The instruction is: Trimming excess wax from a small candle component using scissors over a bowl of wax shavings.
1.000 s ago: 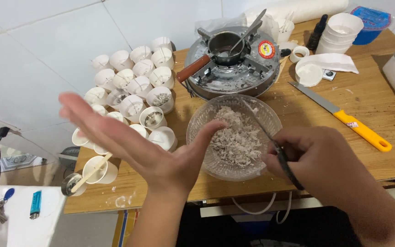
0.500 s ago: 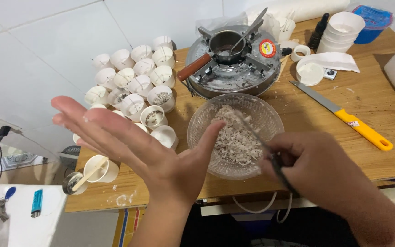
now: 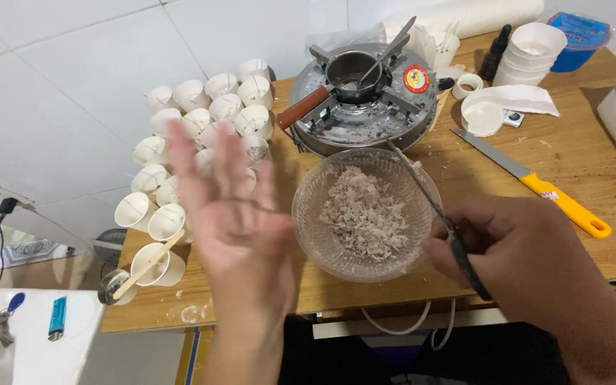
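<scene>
A thin metal utensil (image 3: 433, 207), probably a spoon, is pinched in the right hand (image 3: 507, 246), its long axis slanting up-left over the glass bowl (image 3: 308, 221) of shredded filling. The left hand (image 3: 240, 214), splayed and empty, is raised beside the bowl.

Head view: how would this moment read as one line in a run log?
left hand: open, raised, empty | right hand: shut on spoon handle | spoon tip: in glass bowl of shredded mix | paper cups: at left
</scene>
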